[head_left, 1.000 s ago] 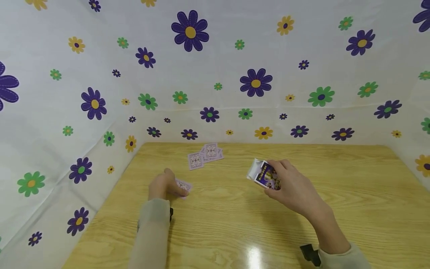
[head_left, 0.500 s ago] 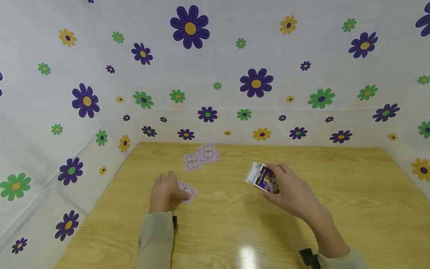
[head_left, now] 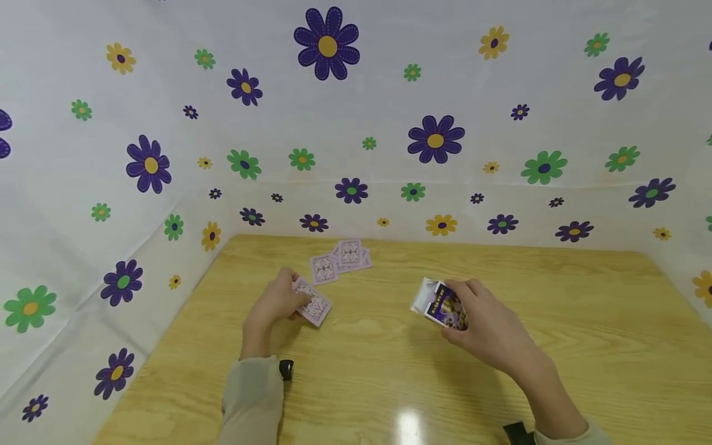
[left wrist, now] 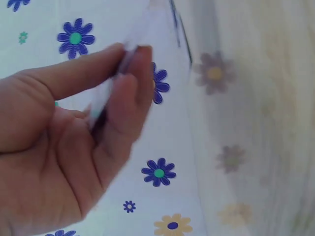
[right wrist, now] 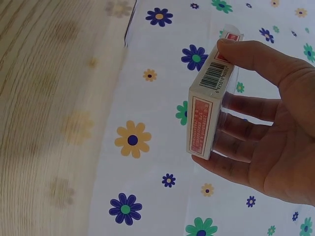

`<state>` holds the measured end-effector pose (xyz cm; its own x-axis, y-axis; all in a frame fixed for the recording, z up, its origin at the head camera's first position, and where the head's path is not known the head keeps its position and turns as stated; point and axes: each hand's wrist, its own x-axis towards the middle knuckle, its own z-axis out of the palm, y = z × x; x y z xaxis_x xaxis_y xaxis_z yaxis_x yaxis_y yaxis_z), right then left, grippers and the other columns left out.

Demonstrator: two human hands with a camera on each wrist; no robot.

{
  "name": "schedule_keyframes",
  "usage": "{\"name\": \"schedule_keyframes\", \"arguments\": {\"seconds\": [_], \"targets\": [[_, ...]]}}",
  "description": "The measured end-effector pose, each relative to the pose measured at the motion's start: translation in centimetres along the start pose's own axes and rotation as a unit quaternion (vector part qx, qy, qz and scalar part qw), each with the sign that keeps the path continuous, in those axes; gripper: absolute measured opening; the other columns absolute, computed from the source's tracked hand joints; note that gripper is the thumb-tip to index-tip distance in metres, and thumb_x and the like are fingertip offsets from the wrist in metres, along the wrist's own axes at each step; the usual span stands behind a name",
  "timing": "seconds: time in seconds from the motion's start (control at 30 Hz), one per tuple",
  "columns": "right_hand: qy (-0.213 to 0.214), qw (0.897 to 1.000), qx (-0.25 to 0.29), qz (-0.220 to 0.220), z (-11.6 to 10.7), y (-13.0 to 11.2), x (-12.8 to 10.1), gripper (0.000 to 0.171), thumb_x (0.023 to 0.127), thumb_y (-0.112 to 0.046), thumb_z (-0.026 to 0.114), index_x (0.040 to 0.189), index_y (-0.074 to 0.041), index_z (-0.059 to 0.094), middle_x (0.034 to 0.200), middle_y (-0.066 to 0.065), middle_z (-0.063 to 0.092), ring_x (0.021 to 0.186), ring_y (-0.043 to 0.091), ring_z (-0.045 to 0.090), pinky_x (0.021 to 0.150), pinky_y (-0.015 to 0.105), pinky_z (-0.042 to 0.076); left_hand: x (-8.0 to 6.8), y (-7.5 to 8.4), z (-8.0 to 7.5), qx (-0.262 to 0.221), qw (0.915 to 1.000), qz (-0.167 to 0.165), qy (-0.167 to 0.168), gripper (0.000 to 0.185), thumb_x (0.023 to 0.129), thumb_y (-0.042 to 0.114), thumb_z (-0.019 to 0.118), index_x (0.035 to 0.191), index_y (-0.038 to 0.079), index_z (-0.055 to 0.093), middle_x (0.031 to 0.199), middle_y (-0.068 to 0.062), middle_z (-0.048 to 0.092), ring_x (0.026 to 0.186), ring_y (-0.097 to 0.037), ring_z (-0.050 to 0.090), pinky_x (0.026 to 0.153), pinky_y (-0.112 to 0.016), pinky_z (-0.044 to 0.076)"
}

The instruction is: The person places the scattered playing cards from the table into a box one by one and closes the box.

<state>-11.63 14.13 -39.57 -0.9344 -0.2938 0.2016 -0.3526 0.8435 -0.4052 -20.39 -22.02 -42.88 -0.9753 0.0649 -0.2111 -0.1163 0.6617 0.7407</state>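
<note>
My left hand (head_left: 271, 309) pinches a lilac-backed playing card (head_left: 314, 304), thumb on its patterned back and fingers beneath. Whether it is one card or a thin stack, I cannot tell. In the left wrist view the card (left wrist: 132, 46) is nearly edge-on and blurred between thumb and fingers. My right hand (head_left: 495, 327) grips a card box (head_left: 447, 308) by its sides, its white end flap (head_left: 424, 295) folded out to the left. The right wrist view shows the box's (right wrist: 212, 86) barcode side. What lies inside the box is hidden.
Several face-down playing cards (head_left: 350, 252) overlap near the back left of the wooden table (head_left: 367, 364), just beyond the left hand. Behind and to the left hangs a white cloth (head_left: 267, 123) with printed flowers. A dark strap piece (head_left: 517, 432) shows at the right sleeve.
The left hand has lifted the card off the tabletop and tilted it, moving slightly toward the cards at the back. The right hand and the card box stay nearly in place.
</note>
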Motion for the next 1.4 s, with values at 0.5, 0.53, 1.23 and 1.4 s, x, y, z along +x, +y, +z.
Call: {"name": "schedule_keyframes", "arguments": {"seconds": [0.5,0.53,1.23,1.4], "targets": [[0.004,1.000,-0.002,-0.003,-0.5,0.3,-0.2,0.075,0.078,-0.024,0.083,0.139,0.001,0.049,0.125,0.021,0.056,0.093,0.024,0.059,0.070,0.036,0.054,-2.1,5.5,1.6,-0.197,0.9693,0.143,0.033,0.049,0.098,0.004,0.057,0.143,0.005,0.037,0.102,-0.025,0.066,0.074,-0.030,0.071,0.061,-0.033,0.059],[0.002,1.000,-0.002,-0.004,-0.6,0.2,-0.2,0.075,0.078,-0.024,0.083,0.139,0.001,0.049,0.125,0.021,0.056,0.093,0.024,0.058,0.070,0.036,0.054,-2.4,6.0,1.6,-0.205,0.9663,0.152,0.036,0.048,0.099,0.004,0.057,0.143,0.005,0.037,0.102,-0.025,0.067,0.074,-0.029,0.071,0.061,-0.033,0.059],[0.005,1.000,0.009,-0.004,-0.8,-0.1,-0.2,0.075,0.079,-0.024,0.083,0.140,0.000,0.047,0.126,0.021,0.055,0.095,0.026,0.058,0.071,0.038,0.055,-5.0,10.2,4.0,-0.248,0.9458,0.202,0.056,0.040,0.101,0.007,0.053,0.139,0.012,0.039,0.102,-0.020,0.069,0.066,-0.036,0.071,0.054,-0.032,0.058],[0.001,1.000,0.010,-0.001,-0.9,-0.2,-0.1,0.075,0.080,-0.025,0.083,0.141,0.001,0.047,0.126,0.021,0.055,0.095,0.025,0.058,0.070,0.037,0.054,-5.4,10.9,4.2,-0.258,0.9374,0.229,0.050,0.039,0.101,0.005,0.052,0.138,0.011,0.040,0.103,-0.022,0.069,0.066,-0.040,0.070,0.056,-0.040,0.059]]}}
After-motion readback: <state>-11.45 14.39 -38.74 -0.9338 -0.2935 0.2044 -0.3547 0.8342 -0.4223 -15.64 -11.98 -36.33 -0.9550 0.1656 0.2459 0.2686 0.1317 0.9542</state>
